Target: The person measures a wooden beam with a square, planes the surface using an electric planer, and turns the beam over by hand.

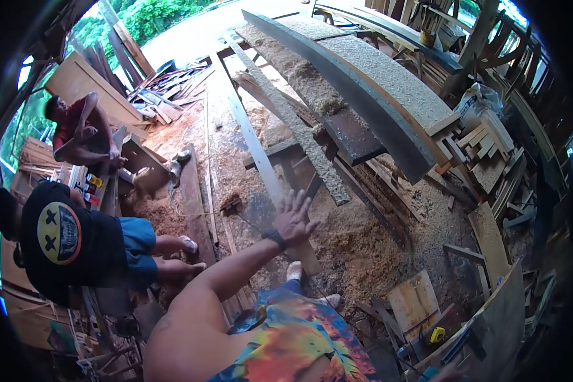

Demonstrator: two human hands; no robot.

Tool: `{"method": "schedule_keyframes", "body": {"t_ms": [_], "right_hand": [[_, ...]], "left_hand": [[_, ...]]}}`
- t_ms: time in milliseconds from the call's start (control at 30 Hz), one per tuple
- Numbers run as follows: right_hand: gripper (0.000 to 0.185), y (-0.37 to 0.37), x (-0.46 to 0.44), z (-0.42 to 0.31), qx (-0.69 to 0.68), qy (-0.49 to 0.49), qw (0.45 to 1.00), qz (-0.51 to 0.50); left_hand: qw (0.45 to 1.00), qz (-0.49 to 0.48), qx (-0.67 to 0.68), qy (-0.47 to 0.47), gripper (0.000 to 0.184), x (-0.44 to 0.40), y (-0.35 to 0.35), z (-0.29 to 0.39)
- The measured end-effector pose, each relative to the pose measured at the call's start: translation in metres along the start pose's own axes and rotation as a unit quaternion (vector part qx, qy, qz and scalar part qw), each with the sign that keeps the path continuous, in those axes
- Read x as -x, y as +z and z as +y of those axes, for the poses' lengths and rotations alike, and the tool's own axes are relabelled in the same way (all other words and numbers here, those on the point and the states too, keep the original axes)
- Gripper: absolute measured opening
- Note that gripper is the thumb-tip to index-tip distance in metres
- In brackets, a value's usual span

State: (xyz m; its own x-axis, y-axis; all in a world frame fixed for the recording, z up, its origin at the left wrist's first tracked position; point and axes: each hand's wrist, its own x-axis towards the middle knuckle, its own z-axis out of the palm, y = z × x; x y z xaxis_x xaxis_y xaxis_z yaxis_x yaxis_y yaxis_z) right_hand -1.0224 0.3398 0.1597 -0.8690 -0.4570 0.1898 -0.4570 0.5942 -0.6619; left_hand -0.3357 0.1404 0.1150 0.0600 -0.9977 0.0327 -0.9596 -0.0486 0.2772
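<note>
My left hand (294,219), with a dark band on its wrist, reaches out with its fingers spread. It holds nothing and appears over a long pale board (243,121); whether it touches the board is unclear. A narrow board covered in shavings (293,127) lies beyond the fingers. My right hand (451,370) is a blurred patch at the bottom right edge, its fingers and any hold unreadable. Nearby, a yellow tape measure (437,334) rests among boards, close to a squarish wood piece (414,302).
A long dark beam (356,95) crosses the work table at upper right. One person (86,130) sits at left; another in a black shirt (70,239) is nearer. Wood offcuts (487,140) and a white sack (479,105) stand at right. Shavings (356,254) cover the floor.
</note>
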Motion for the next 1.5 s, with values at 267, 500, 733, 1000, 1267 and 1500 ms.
{"method": "schedule_keyframes", "body": {"t_ms": [267, 500, 733, 1000, 1267, 1500], "right_hand": [[0.068, 0.146, 0.238, -0.208, -0.025, -0.349, 0.824, -0.445], [0.100, 0.176, 0.335, -0.340, 0.015, -0.407, 0.654, -0.638], [0.110, 0.200, 0.378, -0.353, 0.106, -0.360, 0.626, -0.684], [0.092, 0.218, 0.387, -0.330, 0.033, -0.374, 0.687, -0.622], [0.097, 0.220, 0.395, -0.331, 0.071, -0.395, 0.715, -0.573], [0.079, 0.218, 0.390, -0.342, 0.134, -0.336, 0.698, -0.618]], "left_hand": [[0.985, 0.055, 0.031, -0.160, 0.090, -0.071, -0.025, -0.092], [0.982, 0.016, 0.011, -0.185, 0.097, -0.131, -0.035, -0.155], [0.978, 0.008, 0.051, -0.202, 0.093, -0.174, -0.058, -0.197], [0.978, 0.126, 0.057, -0.158, 0.095, -0.182, -0.038, -0.213], [0.972, 0.184, 0.058, -0.136, 0.089, -0.179, -0.030, -0.212], [0.942, 0.255, 0.113, -0.187, 0.100, -0.171, 0.003, -0.213]]}}
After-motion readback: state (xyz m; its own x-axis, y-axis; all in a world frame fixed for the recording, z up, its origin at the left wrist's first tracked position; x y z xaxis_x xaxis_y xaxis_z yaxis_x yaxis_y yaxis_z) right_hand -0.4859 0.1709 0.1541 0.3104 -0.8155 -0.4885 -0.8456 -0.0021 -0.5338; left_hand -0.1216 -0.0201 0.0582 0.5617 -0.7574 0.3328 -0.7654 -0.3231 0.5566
